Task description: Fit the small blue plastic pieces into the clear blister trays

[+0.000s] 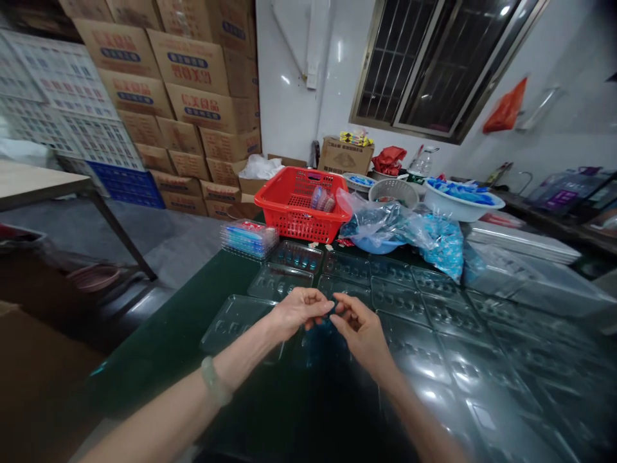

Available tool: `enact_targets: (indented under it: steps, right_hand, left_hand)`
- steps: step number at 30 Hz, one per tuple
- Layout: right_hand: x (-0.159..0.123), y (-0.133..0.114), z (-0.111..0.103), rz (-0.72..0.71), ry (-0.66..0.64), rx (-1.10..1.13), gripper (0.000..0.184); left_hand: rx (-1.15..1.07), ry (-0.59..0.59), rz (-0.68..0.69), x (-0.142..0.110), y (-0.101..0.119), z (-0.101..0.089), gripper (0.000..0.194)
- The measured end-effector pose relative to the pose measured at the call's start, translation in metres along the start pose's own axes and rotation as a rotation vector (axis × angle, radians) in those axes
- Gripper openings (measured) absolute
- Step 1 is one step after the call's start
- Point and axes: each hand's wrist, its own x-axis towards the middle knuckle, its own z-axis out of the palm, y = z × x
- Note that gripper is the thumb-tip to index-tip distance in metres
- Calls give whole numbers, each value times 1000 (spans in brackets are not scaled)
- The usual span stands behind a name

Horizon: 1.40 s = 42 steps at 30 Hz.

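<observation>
My left hand [304, 308], a pale green bangle [212, 379] on its wrist, has thumb and finger pinched together. Close beside it, my right hand [355, 321] has its fingers curled in. What lies in the fingers is too small and dark to make out. Beneath the hands shows a blurred blue patch [315, 344]. Around them, clear plastic blister trays [236, 321] lie on the dark green table [164, 344]. One tray [295, 257] ahead holds several small blue pieces in its hollows. To its left sits a stack of filled trays [248, 238].
A red plastic basket [303, 222] with a few packs inside stands at the back. Right of it are a clear bag of blue pieces [436, 241], a white basin of blue packets [460, 204] and stacked clear trays [535, 263]. Cardboard boxes [193, 71] rise behind.
</observation>
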Motion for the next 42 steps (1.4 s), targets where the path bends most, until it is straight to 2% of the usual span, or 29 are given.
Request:
enact_targets:
  steps: [4, 10, 14, 18, 21, 25, 27, 32, 42]
  right_hand:
    - [2, -18, 16, -74, -131, -15, 15]
    - [13, -23, 39, -119, -212, -130, 10]
    - [27, -33, 58, -140, -283, -97, 19]
    - [49, -35, 79, -187, -347, -75, 8]
    - [73, -23, 98, -165, -342, -208, 8]
    - [108, 1, 128, -124, -269, -412, 15]
    - [119, 9, 141, -109, -274, -476, 14]
    - [125, 14, 158, -109, -328, -630, 11]
    - [123, 14, 156, -168, -408, -772, 20]
  left_hand:
    - [-224, 34, -59, -21, -6, -4, 27]
    - [-529, 174, -120, -43, -19, -16, 30]
    - [-629, 290, -100, -54, -19, -32, 25]
    - [-643, 384, -101, -61, -17, -54, 25]
    - [-553, 478, -63, -68, -17, -73, 27]
    - [-225, 730, 73, -82, -20, -95, 23]
    - [-110, 772, 90, -89, -24, -101, 21]
    - [16, 756, 53, -98, -30, -100, 22]
    - [200, 650, 70, -93, -16, -90, 18]
